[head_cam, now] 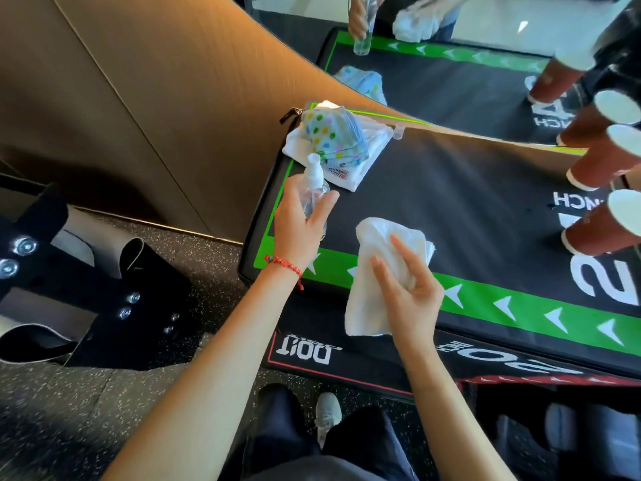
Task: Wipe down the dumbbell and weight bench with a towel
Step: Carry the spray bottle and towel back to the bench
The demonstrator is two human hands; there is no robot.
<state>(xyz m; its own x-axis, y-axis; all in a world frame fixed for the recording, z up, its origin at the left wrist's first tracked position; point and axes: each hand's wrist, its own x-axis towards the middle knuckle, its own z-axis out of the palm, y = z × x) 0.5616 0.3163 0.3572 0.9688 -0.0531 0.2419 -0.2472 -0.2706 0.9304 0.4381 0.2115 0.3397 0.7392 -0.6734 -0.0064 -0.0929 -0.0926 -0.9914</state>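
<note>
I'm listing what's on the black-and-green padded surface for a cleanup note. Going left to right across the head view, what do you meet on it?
Clear spray bottle gripped by the left hand → white towel held by the right hand → upside-down brown paper cups at the right edge. The folded cloth pile behind overlaps the bottle's position, so it's left out.

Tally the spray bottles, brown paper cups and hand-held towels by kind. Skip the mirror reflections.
spray bottle: 1, gripped by the left hand
brown paper cups: 2
white towel: 1, held by the right hand
Total: 4
</note>
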